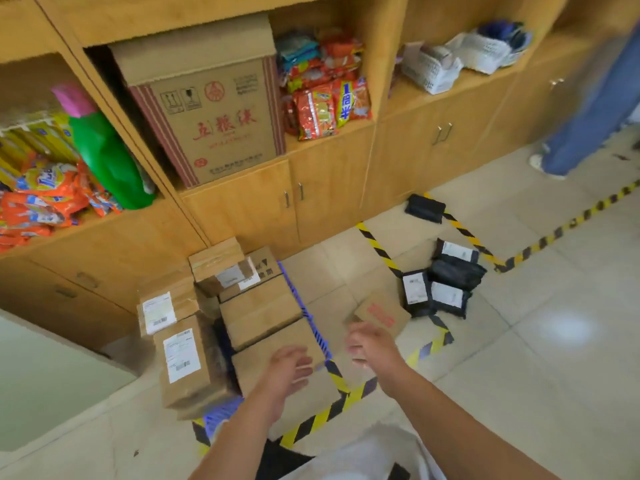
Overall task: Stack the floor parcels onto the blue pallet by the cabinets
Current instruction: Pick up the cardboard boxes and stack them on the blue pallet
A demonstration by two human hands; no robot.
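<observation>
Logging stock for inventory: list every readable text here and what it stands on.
"五粮液": red characters on the large carton.
White shipping labels on the stacked parcels: too small to read.
Red print on the floor box: blurred.
Print on snack bags and orange packets: blurred.

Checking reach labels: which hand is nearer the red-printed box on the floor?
Right. The right hand is just in front of the red-printed box, at its near edge; the left hand is farther left, over the boxes on the blue pallet.
</observation>
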